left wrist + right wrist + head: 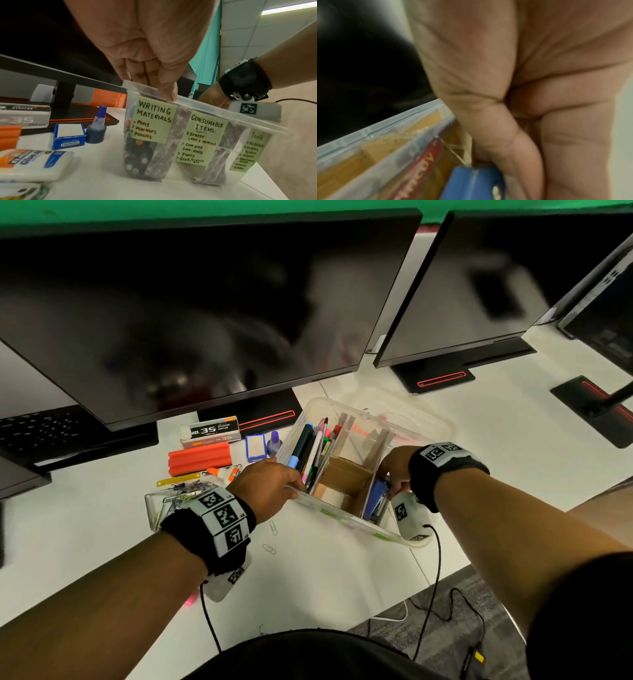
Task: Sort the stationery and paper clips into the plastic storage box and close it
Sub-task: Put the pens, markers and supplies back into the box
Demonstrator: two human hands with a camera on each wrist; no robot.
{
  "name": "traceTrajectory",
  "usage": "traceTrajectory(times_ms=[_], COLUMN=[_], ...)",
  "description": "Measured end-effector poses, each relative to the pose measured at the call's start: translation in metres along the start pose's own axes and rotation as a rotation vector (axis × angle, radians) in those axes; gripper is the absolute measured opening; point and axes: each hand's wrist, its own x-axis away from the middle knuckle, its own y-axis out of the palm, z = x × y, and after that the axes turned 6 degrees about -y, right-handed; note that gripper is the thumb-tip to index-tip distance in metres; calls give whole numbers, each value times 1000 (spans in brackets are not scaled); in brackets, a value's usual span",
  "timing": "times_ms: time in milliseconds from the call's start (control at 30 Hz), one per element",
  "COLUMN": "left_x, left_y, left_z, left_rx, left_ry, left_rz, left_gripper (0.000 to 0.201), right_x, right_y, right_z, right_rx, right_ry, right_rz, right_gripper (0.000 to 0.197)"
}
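Observation:
The clear plastic storage box (342, 518) stands open on the white desk, split by cardboard dividers. Green labels on its front wall (214, 112) read writing materials, consumable items and tools. Pens and markers (308, 446) fill the left compartment, and a blue tool (376, 498) lies in the right one. My left hand (267, 484) grips the near-left rim, fingers hooked inside and thumb (168, 92) on the outer wall. My right hand (394, 470) grips the right end wall beside the blue tool (471, 182). A small clear case of paper clips (171, 501) sits by my left wrist.
Left of the box lie a staples carton (210, 432), an orange block (198, 462), a blue clip box (68, 136), an ink bottle (97, 125) and a glue bottle (34, 162). Loose clips (273, 527) lie in front. A clear lid (411, 419) rests behind. Monitors (171, 320) overhang the back.

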Motion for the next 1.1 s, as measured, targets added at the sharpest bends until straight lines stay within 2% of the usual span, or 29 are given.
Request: traceTrajectory(times_ms=[167,300,467,567,667,733,800,933,1033,1100], left_x=[-3,-5,-7,-5,2,6,9,12,10,7], left_y=[2,3,6,7,8,6,1,-13,-22,-27], left_z=[-3,-3,-8,-11,-25,-43,-62,-107,-136,-152], left_rx=[-3,-12,-15,-13,45,90,98,40,25,24], left_ry=[-7,1,25,90,198,201,154,-18,-128,-195], left_rz=[-8,-4,-3,39,158,265,309,299,280,267], left_gripper=[23,23,23,25,22,16,15,19,20,21], right_x=[-7,-7,-3,13,36,46,48,26,1,-16], right_y=[-6,-6,-14,-36,-52,-51,-42,-26,-11,-2], right_z=[5,8,6,-10,-41,-70,-103,-166,-208,-233], right_rx=[-121,-147,-245,-312,-270,-320,-393,-469,-501,-386], right_ry=[12,40,107,167,67,-60,-174,-334,-375,-375], right_rz=[14,88,122,273,405,417,403,418,341,341], right_gripper=[57,55,32,13,21,19,16,7,12,23])
